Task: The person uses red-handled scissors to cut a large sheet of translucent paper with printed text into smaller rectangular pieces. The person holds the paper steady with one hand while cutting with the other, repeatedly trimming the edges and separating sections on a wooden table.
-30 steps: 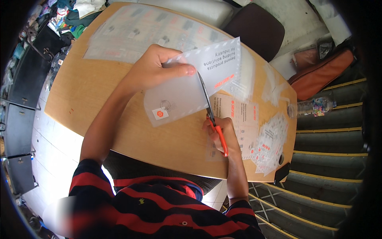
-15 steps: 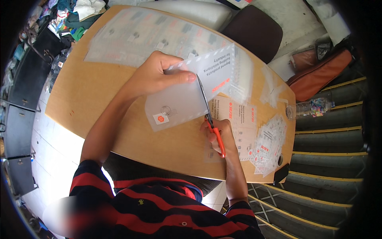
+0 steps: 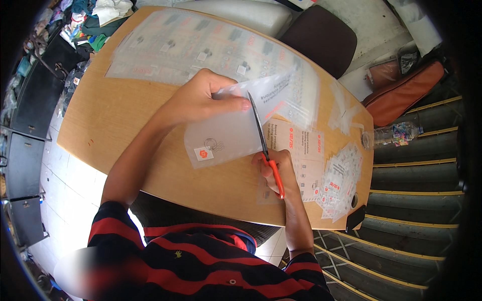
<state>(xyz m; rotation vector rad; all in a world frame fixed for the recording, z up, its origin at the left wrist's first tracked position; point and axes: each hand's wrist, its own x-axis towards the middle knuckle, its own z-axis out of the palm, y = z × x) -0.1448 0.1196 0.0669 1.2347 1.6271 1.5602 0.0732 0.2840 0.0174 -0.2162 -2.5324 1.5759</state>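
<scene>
Wooden and oval, the bench (image 3: 125, 125) fills the middle of the view, with tiled floor to the near left and a ribbed metal surface (image 3: 411, 210) to the right. Nearest, the right hand (image 3: 278, 168) has its grip closed through the orange handles of a pair of scissors (image 3: 266, 148); the blades point away and are partly open, their edges set into a laminated sheet (image 3: 236, 130). The left hand (image 3: 201, 100) has its grip pinched on the far left part of that same sheet, thumb on top, holding it raised just above the bench. The sheet carries a small orange square near its near left corner. Under and right of the scissors lies a printed card sheet (image 3: 306, 155), and right of that a loose pile of small cut cards (image 3: 341, 180) near the bench edge. A dark flat device (image 3: 355, 218) sits at the near right rim. Farther off, a large laminated sheet (image 3: 201, 50) covers the far part of the bench. Beyond it stands a dark chair (image 3: 321, 37), with an orange bag (image 3: 401, 95) to the far right.
</scene>
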